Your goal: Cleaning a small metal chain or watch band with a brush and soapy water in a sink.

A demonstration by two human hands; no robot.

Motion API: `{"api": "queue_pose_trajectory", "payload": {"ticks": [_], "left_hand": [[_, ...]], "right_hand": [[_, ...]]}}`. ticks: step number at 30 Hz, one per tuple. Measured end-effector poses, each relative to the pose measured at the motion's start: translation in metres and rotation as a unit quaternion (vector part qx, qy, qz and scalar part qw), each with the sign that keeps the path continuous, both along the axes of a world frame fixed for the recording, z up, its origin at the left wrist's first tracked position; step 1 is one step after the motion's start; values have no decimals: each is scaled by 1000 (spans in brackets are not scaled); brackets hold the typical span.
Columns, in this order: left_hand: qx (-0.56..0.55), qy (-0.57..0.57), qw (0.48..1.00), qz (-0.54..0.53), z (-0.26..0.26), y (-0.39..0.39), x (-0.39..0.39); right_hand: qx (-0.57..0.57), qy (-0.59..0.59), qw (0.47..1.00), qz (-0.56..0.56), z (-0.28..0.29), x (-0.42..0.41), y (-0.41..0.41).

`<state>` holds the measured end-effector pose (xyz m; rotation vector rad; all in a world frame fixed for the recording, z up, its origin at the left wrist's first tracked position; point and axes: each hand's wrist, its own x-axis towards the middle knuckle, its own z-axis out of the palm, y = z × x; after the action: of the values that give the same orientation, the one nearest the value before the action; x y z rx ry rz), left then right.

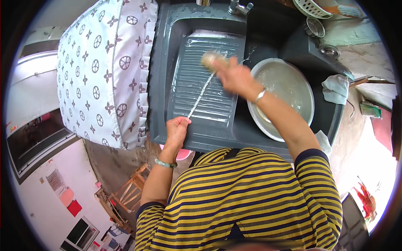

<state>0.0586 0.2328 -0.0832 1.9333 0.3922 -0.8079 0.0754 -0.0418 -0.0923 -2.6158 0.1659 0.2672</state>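
Note:
My left hand [176, 131] pinches the near end of a thin white braided cord [200, 96] at the front edge of the washboard. The cord stretches taut up and to the right over the wet ridges of the dark grey built-in washboard [216, 109]. My right hand [235, 77], blurred, grips what looks like a scrubbing brush [211, 59] over the upper part of the cord. The brush and my fingers hide where the cord's far end lies. To the right of the washboard, a round metal basin [309, 103] holds water.
A chrome faucet [240, 8] stands at the far edge. Left of the sink, a patterned fabric cover [94, 78] rises close by. A pale cloth [336, 89] hangs on the right rim. A white perforated basket [311, 9] and a small strainer [315, 27] sit at upper right.

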Motion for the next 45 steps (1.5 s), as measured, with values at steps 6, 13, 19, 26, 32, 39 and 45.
{"api": "queue_pose_trajectory", "payload": {"ticks": [6,13,19,26,32,39,45], "left_hand": [[-17,24,1000,-11,7,1,-2],[-9,24,1000,-3,1,4,-2],[-16,25,1000,-5,9,1,-4],[-19,57,998,2,14,5,-3],[-13,62,998,-6,16,-1,1],[-20,48,999,-15,16,5,0],[-26,42,999,-22,9,11,-3]], "right_hand": [[55,-43,991,114,3,-37,21],[67,20,981,179,13,-46,37],[-7,-82,996,-37,-5,-1,-32],[78,74,962,251,33,-49,37],[14,-44,999,11,-1,-5,-26],[25,-40,996,75,-6,-25,-18],[50,-14,992,119,13,-31,7]]}}
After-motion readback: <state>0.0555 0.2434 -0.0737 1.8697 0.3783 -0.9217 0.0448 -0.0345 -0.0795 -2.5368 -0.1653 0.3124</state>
